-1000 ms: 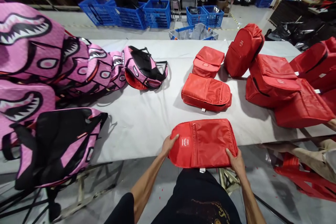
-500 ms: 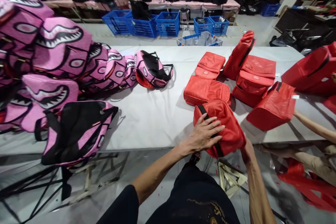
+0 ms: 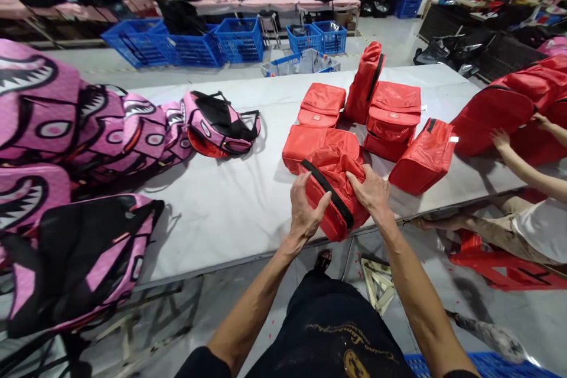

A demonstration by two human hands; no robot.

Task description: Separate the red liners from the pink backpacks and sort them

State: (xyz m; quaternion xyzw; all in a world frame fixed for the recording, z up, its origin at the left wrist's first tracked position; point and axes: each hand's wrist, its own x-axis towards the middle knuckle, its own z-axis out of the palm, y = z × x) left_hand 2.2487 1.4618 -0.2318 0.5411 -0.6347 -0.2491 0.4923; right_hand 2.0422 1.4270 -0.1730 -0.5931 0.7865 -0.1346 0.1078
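Note:
I hold a red backpack (image 3: 335, 192) at the near edge of the white table (image 3: 239, 201), tipped up so its black zipper edge shows. My left hand (image 3: 307, 207) grips its left side with fingers curled over the fabric. My right hand (image 3: 371, 189) clasps its upper right side. Just behind it lies a flat red backpack (image 3: 312, 143).
More red backpacks (image 3: 394, 115) lie and stand at the table's far right. Pink shark-print backpacks (image 3: 66, 124) are piled on the left. Another person's arm (image 3: 522, 168) reaches onto the table at right. Blue crates (image 3: 195, 41) stand on the floor beyond.
The red backpack went from lying flat under both hands to lifted and turned on edge. My left hand moved from on top of it to its left side.

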